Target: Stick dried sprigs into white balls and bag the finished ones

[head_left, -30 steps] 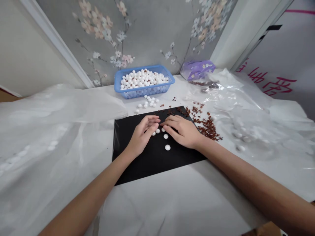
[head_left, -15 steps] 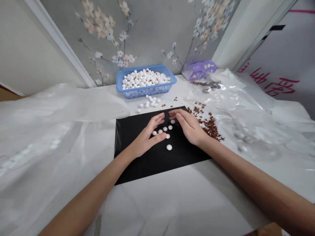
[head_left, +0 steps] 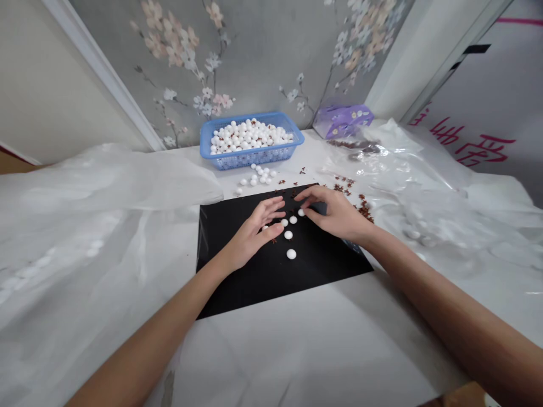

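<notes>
Several small white balls (head_left: 291, 254) lie on a black mat (head_left: 254, 288), with small brown star-shaped pieces (head_left: 274, 241) among them. My left hand (head_left: 254, 233) hovers at the left of this group, fingers apart and nothing held; its thumb and fingers partly cover some balls. Over the far right part of the mat, my right hand (head_left: 333, 212) curls its thumb and fingertips around one white ball (head_left: 301, 212). Part of that ball is hidden by the fingers.
A blue basket (head_left: 254, 158) full of white balls stands against the flowered wall, with loose balls (head_left: 263, 176) in front. Brown star-shaped pieces (head_left: 365, 209) lie right of the mat. Clear plastic bags (head_left: 403, 158) and a purple packet (head_left: 343, 120) are at the right; plastic sheeting (head_left: 106, 186) covers the left.
My hands have moved apart from close together. My right hand has shifted right and closed its fingertips on a ball, and the mat's right edge lifts slightly. My left hand has opened wider.
</notes>
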Demonstrator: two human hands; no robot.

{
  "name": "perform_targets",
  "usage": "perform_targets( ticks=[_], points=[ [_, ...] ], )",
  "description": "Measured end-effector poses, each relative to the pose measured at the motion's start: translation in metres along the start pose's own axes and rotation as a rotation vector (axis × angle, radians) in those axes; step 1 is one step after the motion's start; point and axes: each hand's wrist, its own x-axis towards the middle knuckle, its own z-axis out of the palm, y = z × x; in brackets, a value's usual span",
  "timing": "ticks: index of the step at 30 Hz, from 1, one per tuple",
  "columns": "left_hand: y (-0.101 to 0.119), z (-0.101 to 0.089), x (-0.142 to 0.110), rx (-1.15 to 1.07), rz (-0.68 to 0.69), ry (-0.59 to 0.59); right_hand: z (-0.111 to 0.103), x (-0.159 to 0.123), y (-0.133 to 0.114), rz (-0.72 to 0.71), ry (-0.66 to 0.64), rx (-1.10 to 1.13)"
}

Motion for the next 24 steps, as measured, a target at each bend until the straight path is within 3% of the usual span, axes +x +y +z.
perform_targets(
  ticks=[9,19,24],
  points=[
    [-0.001,0.0,0.0,-0.056,-0.016,-0.013,0.005,-0.003,-0.004,-0.086,-0.142,0.102],
    [0.002,0.003,-0.003,0.21,0.069,-0.063,-0.006,-0.003,-0.001,-0.318,-0.196,-0.204],
    [0.002,0.001,-0.002,0.051,0.008,-0.031,-0.005,-0.004,-0.009,-0.305,-0.274,-0.265]
  ],
)
